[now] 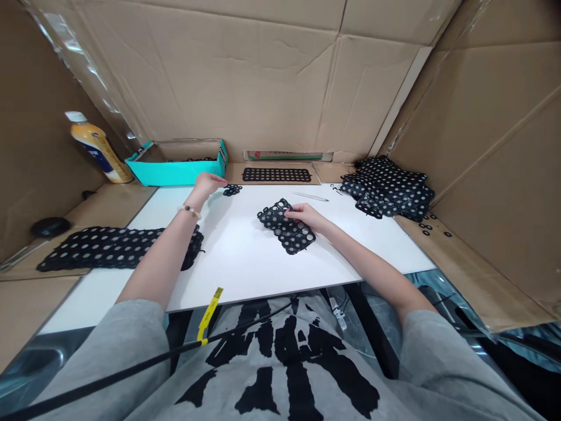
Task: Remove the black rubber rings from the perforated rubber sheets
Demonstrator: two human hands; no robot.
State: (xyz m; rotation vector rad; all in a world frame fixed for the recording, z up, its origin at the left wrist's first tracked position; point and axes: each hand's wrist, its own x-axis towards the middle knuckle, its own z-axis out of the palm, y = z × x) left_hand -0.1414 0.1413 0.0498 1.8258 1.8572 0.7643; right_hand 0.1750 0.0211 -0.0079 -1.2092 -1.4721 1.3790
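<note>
My right hand (308, 216) is pinched on a black perforated sheet (294, 235), a lattice of round holes, resting on or just above the white board in the middle. The sheet looks bent or overlapped, with an uneven left edge. Farther back and to the left, my left hand (209, 183) has its fingertips drawn together beside a small cluster of black rings (232, 190). Whatever lies between those fingertips is too small to make out. On the left, under my forearm, stretches a long black perforated sheet (109, 247).
A turquoise box (175, 173) with dark pieces inside stands behind my left hand, beside a yellow bottle (99, 146). At the back lie a black grid strip (277, 175) and a white pen (310, 196). Black sheets (388, 187) pile up right, near loose rings (426, 233). Cardboard walls (228, 76) enclose the board.
</note>
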